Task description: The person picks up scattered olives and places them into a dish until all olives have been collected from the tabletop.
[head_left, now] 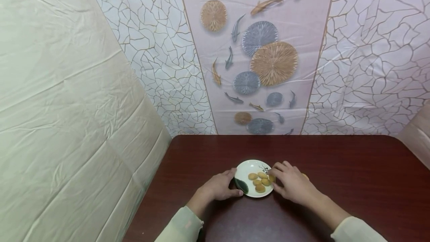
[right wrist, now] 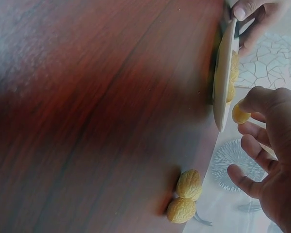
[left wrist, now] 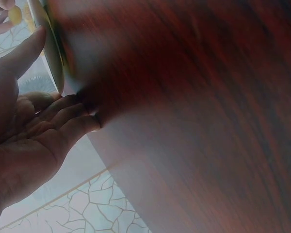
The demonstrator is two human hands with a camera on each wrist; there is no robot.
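A small white plate (head_left: pixel 249 168) with a dark green patch at its left edge bears several wrinkled yellow dried fruits (head_left: pixel 256 182). My left hand (head_left: pixel 218 186) holds the plate at its left side, thumb and fingers spread along the rim. Over the plate's right edge, my right hand (head_left: pixel 293 184) pinches one dried fruit (right wrist: pixel 241 114) between thumb and index finger; the other fingers are loosely bent. Two more dried fruits (right wrist: pixel 188 184) lie touching each other on the table, mostly hidden behind the right hand in the head view.
The dark red-brown wooden table (head_left: pixel 352 182) reaches back to a wall cloth (head_left: pixel 268 85) printed with fish and round shapes. A pale, creased cloth (head_left: pixel 84 122) hangs along the left side. Pale sleeves (head_left: pixel 183 225) cover both forearms.
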